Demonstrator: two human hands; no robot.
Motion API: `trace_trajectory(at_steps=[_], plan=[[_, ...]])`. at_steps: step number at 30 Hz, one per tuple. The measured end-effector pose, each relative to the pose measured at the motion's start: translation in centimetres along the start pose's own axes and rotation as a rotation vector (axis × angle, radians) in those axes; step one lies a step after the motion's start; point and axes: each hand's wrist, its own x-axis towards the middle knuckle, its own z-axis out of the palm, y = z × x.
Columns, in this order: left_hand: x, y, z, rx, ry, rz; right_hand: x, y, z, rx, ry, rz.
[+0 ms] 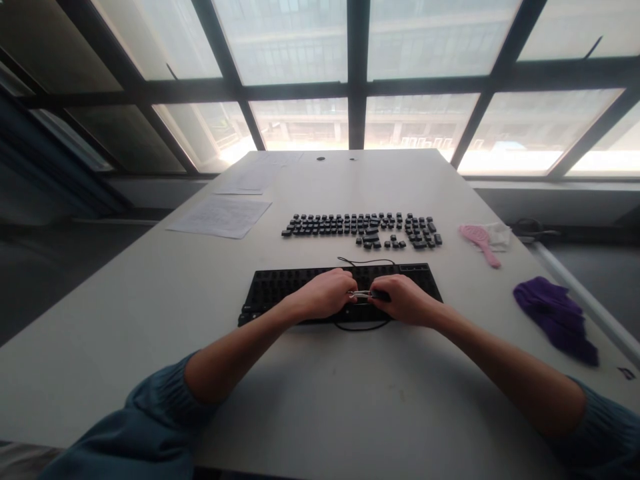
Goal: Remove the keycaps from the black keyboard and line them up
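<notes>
A black keyboard (275, 283) lies across the white table, with most of its keycaps off. Over its middle, my right hand (404, 300) is closed on the dark handle of a wire keycap puller (361, 293). My left hand (327, 293) is closed at the puller's wire end, its fingertips pinched together; whether a keycap is between them is too small to tell. Behind the keyboard, loose black keycaps (330, 225) lie in rows. A thin black cable (363, 328) shows at the keyboard's front and back edges.
Paper sheets (220, 217) lie at the back left of the table (320, 393). To the right are a pink hairbrush (480, 239) on a white tissue (500, 237) and a purple cloth (555, 317). Small dark round items (321, 159) sit near the far edge, below the windows.
</notes>
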Motion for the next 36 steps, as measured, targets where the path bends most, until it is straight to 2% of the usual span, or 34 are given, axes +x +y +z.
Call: trace_trajectory(at_steps=[6,24,36], plan=[[-0.2,0.0,-0.1,-0.022,-0.006,0.021,-0.1,-0.1,-0.3,0.024,-0.017,-0.016],[0.1,-0.3,1.5,0.015,0.014,-0.011,0.0,-0.7,-0.7,-0.018,-0.064,-0.084],[0.1,-0.1,1.6,0.007,0.030,0.009,0.0,-1.1,-0.5,-0.229,-0.118,-0.088]])
